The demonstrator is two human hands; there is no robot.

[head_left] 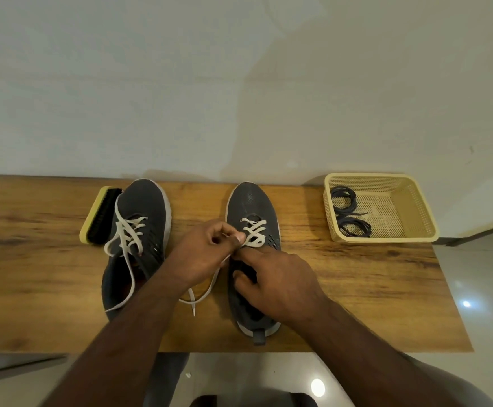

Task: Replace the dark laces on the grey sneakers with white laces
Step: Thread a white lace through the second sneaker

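White lace [254, 232] half-threaded on right sneaker [252, 212]. My left hand [207, 254] pinches it; right hand [277, 286] steadies the shoe, grip seemingly loose. I keep the lace flat, pull evenly.

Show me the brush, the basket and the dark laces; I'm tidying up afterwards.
brush [102, 216]: head view, on its dark bristles.
basket [415, 207]: head view, on its right inner wall.
dark laces [354, 226]: head view, on the nearer coil inside the basket.
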